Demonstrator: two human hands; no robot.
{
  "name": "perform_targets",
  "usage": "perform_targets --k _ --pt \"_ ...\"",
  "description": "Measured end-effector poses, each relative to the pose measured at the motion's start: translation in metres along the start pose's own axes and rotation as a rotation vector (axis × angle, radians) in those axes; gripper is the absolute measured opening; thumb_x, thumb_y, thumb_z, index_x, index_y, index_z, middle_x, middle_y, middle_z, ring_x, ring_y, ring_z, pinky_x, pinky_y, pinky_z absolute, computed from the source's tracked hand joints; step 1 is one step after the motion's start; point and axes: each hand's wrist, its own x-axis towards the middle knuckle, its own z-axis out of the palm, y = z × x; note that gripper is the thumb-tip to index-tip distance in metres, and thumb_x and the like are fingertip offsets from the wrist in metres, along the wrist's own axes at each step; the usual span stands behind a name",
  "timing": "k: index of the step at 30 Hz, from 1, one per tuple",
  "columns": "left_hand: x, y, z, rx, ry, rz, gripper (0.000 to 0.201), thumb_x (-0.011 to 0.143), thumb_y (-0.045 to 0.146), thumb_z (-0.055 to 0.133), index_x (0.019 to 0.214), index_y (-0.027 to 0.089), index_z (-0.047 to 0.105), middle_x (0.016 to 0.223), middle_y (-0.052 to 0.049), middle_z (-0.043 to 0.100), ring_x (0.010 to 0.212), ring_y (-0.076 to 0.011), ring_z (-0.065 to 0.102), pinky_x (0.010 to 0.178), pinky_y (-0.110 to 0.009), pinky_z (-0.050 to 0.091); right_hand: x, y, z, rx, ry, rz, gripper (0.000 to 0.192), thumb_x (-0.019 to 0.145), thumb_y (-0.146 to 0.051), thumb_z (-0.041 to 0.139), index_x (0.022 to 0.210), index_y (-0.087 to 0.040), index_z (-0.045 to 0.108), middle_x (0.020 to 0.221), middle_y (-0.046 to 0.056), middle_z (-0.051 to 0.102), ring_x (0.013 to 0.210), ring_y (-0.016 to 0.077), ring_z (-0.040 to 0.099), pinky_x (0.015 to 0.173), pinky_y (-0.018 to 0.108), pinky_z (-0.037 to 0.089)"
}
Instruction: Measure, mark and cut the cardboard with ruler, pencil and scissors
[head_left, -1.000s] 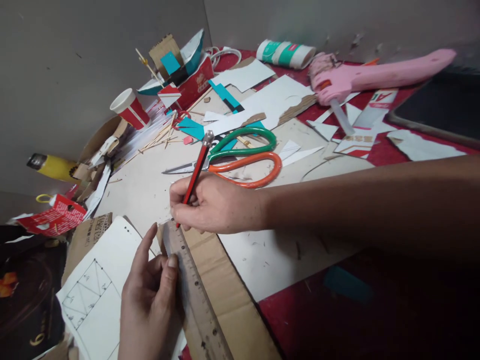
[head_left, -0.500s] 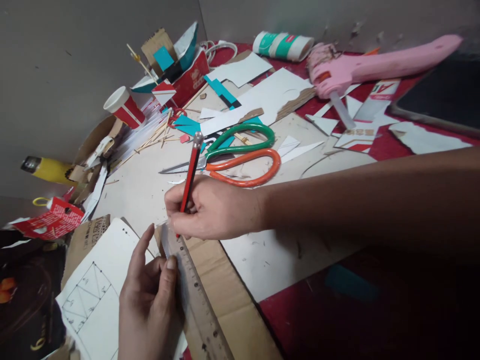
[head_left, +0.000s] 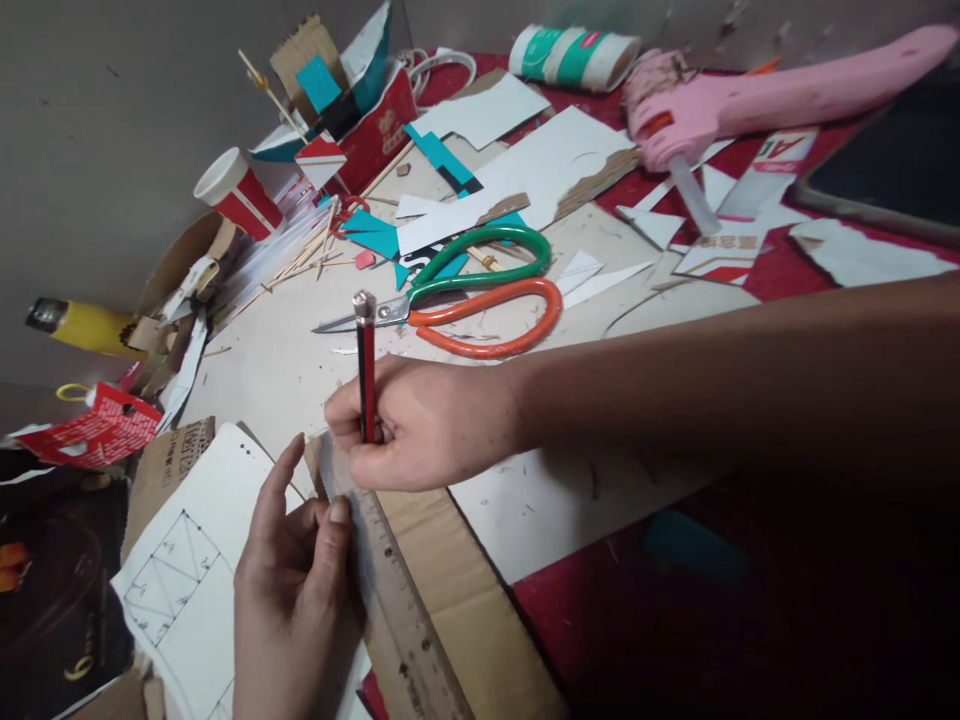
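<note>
A red-and-black pencil (head_left: 366, 370) stands nearly upright in the grip of my right hand (head_left: 439, 420); its tip is hidden behind the fingers, at the far end of the ruler. My left hand (head_left: 289, 590) holds the worn, transparent ruler (head_left: 412, 620), thumb on its edge, index finger stretched out and the other fingers curled. Under the ruler lies a strip of brown cardboard (head_left: 472, 590). Left of my left hand is a white sheet (head_left: 210, 625) with a drawn figure of triangles. Just beyond my right hand rest scissors (head_left: 386, 312) with one green and one orange handle.
A pink glue gun (head_left: 757, 105) lies at the back right among paper scraps. White board pieces (head_left: 525, 180), thin sticks (head_left: 304, 255), a red-and-white paper cup (head_left: 244, 195) and a yellow bottle (head_left: 97, 328) are spread toward the back left.
The pencil has turned more upright, and my right hand has lowered slightly over the ruler's end, covering the tip. My left hand stays on the ruler. The whole view has shifted a little.
</note>
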Motion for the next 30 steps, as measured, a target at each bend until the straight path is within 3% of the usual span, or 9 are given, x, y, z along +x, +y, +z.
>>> perform_targets --k 21,30 --pt "-0.0001 0.0018 0.0009 -0.006 -0.002 -0.003 0.062 0.080 0.040 0.075 0.139 0.030 0.056 0.060 0.005 0.058 0.048 -0.0078 0.041 0.046 -0.014 0.035 -0.0007 0.0007 0.0034 -0.039 -0.042 -0.030 0.020 0.072 -0.010 0.058 0.061 -0.019 0.044 0.060 -0.006 0.043 0.061 0.0102 0.039 0.061 0.024 0.033" --pt "0.0012 -0.0015 -0.0014 -0.010 -0.004 -0.020 0.066 0.080 0.040 0.076 0.141 0.030 0.054 0.064 0.003 0.062 0.056 -0.0102 0.049 0.051 -0.016 0.040 0.0002 -0.0019 0.0021 -0.083 -0.094 -0.014 0.016 0.075 -0.014 0.059 0.063 -0.017 0.050 0.063 -0.005 0.046 0.064 0.0111 0.042 0.061 0.025 0.034"
